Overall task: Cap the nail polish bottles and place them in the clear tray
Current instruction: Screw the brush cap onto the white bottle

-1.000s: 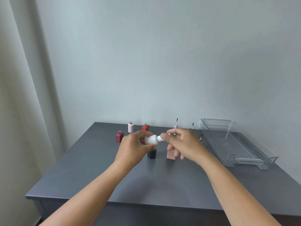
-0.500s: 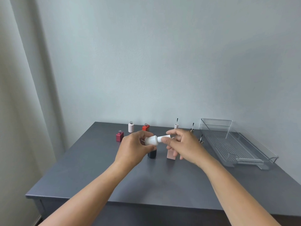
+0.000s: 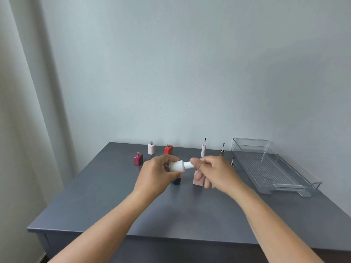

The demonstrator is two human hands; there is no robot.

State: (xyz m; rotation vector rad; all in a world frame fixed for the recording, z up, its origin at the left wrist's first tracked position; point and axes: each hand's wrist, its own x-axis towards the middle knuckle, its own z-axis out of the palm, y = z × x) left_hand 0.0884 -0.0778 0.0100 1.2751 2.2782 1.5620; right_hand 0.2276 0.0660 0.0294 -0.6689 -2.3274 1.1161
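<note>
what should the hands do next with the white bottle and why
Probably twist the white cap tight before moving anything: the left hand grips the white bottle tilted above the table, the right hand pinches the cap at its neck, and whether it is seated cannot be told.

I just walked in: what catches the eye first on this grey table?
Two bare hands meet in the middle: the left hand grips a white bottle tipped sideways while the right hand pinches its white cap. Uncapped bottles stand behind them; a clear tray lies at the right.
</note>
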